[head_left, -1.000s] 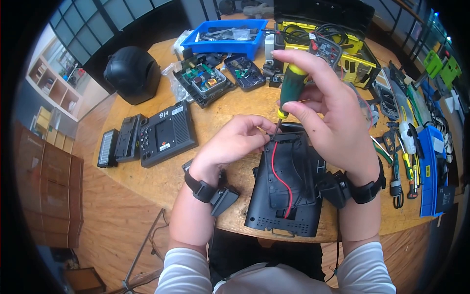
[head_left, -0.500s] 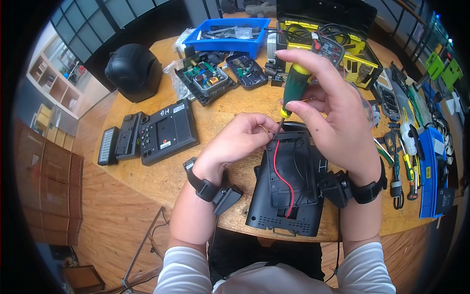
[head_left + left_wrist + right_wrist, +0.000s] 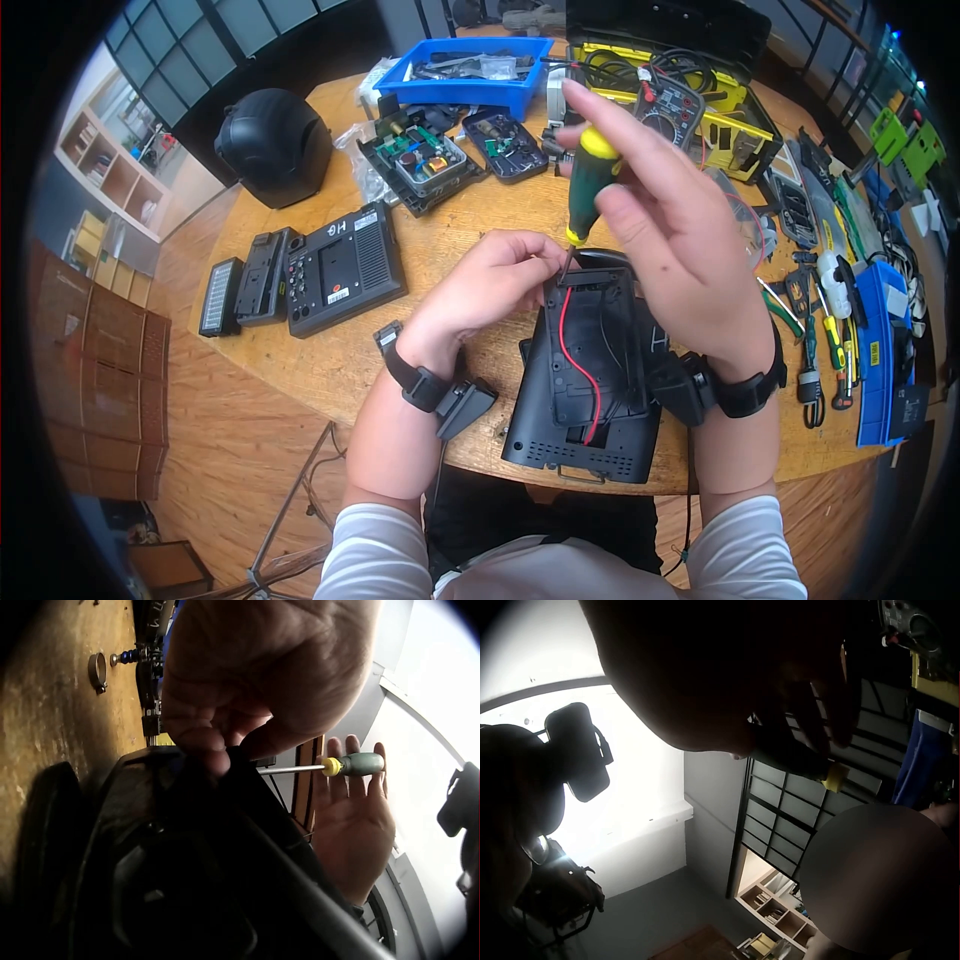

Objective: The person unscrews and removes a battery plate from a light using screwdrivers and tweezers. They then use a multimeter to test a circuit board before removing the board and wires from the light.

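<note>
The black housing lies at the table's front edge, with a black panel and a red wire on top. My left hand pinches its far left corner; in the left wrist view those fingers partly hide the spot. A green and yellow screwdriver stands nearly upright, its tip at that corner. Around the handle my right hand is spread, its fingers fairly straight and thumb raised; the left wrist view shows the open palm behind the handle.
Black devices lie at left, below a black case. Opened electronics and a blue bin are at the back, beside a yellow toolbox and a multimeter. Tools and a blue tray line the right.
My right hand has loosened from its grip on the screwdriver handle, with fingers and thumb straightened. The screwdriver stands a little more upright. My left hand stays at the corner.
</note>
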`<state>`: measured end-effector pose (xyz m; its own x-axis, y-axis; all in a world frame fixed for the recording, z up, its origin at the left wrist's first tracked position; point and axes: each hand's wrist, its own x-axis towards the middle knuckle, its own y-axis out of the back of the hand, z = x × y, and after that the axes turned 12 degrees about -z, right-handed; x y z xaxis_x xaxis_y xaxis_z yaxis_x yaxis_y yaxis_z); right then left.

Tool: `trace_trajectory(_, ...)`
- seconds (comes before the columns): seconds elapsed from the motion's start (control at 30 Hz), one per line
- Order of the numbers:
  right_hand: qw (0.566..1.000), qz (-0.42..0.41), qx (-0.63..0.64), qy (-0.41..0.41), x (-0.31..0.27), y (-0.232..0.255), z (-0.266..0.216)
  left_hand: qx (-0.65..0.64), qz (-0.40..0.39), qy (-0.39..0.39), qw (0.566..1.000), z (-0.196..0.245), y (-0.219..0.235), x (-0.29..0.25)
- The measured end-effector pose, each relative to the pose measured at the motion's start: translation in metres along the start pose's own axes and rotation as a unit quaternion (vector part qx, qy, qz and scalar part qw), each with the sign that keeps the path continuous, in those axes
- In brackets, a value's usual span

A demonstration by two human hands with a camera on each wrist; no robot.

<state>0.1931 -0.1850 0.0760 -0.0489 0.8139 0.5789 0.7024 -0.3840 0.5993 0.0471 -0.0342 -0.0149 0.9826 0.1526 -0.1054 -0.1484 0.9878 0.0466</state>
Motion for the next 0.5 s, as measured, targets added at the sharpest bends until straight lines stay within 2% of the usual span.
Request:
trace_trajectory(0.07, 1.0, 0.007, -0.017, 0.019, 0.0, 0.003, 0.006, 0.003, -0.004, -0.002, 1.0, -0.001, 0.0, 0.001)
trace_trajectory(0.13, 0.995, 0.036, -0.052, 0.081, 0.0, 0.004, 0.01, 0.011, -0.001, -0.003, 1.0, -0.003, 0.0, 0.002)
trace_trajectory(0.17, 0.995, 0.036, -0.052, 0.081, -0.001, 0.003, 0.007, 0.018, 0.002, -0.003, 1.0, -0.003, -0.001, 0.003)
trace_trajectory(0.23, 0.995, 0.063, 0.07, 0.031, -0.003, -0.002, -0.003, 0.024, 0.003, -0.003, 1.0, 0.0, -0.002, 0.001)
trace_trajectory(0.27, 0.995, 0.063, 0.07, 0.031, -0.004, -0.002, 0.0, 0.029, 0.003, -0.003, 1.0, 0.001, -0.003, 0.001)
trace_trajectory(0.33, 0.991, 0.087, -0.053, 0.091, -0.006, -0.003, 0.01, 0.036, 0.005, -0.003, 0.999, 0.001, -0.003, 0.001)
trace_trajectory(0.43, 0.992, 0.105, -0.05, 0.05, -0.001, -0.007, -0.001, 0.038, 0.003, -0.008, 0.999, 0.003, -0.004, 0.001)
trace_trajectory(0.5, 0.993, 0.097, 0.0, 0.066, 0.001, -0.005, 0.005, 0.033, 0.001, -0.013, 0.999, 0.003, -0.005, 0.0)
